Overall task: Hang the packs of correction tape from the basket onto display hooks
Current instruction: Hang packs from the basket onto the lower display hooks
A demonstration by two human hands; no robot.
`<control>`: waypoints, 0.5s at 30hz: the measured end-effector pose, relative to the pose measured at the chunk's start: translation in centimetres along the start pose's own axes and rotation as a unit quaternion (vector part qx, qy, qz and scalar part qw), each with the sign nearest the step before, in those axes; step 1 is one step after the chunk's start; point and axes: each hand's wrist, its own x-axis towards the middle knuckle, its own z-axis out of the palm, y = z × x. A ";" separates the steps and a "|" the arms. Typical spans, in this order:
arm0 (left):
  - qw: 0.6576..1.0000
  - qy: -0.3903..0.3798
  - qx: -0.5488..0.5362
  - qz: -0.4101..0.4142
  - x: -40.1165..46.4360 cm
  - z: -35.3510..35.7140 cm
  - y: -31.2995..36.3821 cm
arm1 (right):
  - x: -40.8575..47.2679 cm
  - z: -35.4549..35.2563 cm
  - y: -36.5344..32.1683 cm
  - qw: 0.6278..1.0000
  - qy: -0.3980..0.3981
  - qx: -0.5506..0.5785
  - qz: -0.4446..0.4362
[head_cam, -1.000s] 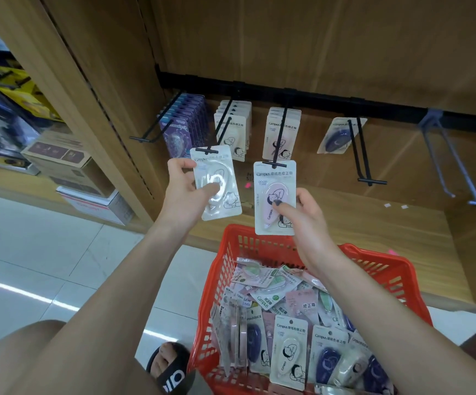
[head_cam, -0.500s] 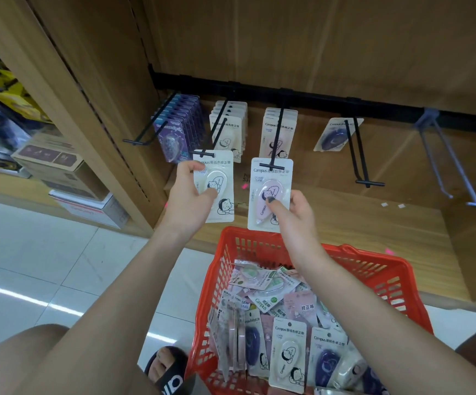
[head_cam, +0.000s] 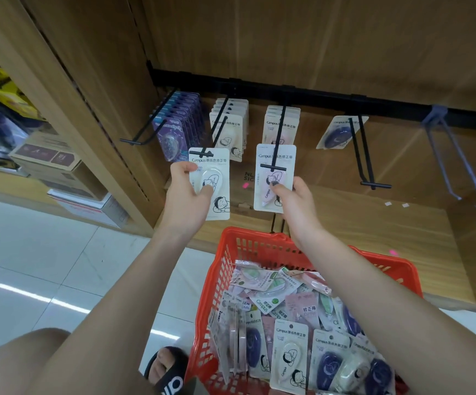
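The left hand (head_cam: 187, 195) holds a white carded pack of correction tape (head_cam: 213, 182) in its grip at the tip of a black wire display hook (head_cam: 215, 131). Beside it, the right hand (head_cam: 293, 201) pinches a pink carded pack (head_cam: 273, 166) already threaded over the neighbouring black hook (head_cam: 278, 138). Below, a red plastic basket (head_cam: 231, 252) holds further packs.

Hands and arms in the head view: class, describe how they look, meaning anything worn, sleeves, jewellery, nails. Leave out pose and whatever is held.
Both forearms are bare to the frame's edge; no sleeves, watch or bracelets show. The left hand has no visible rings. The right hand shows dark polish on a fingertip; no rings are visible there either. Other nails are too small to judge.
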 end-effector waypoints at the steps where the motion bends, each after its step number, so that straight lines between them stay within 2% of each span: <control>1: 1.000 -0.004 0.023 0.011 0.3 0.1 -0.1 | 0.4 0.1 0.0 1.000 0.004 -0.003 -0.003; 5: 0.995 -0.021 0.076 0.057 2.7 0.9 -0.9 | 2.6 0.6 -0.2 1.000 0.006 -0.009 -0.004; 12: 0.993 -0.043 0.054 0.100 9.2 2.9 -1.2 | 6.8 1.9 -1.3 0.997 0.006 -0.075 0.008; 15: 0.991 -0.044 0.084 0.097 10.9 3.7 -1.4 | 8.1 1.7 -1.2 0.996 -0.006 -0.090 0.011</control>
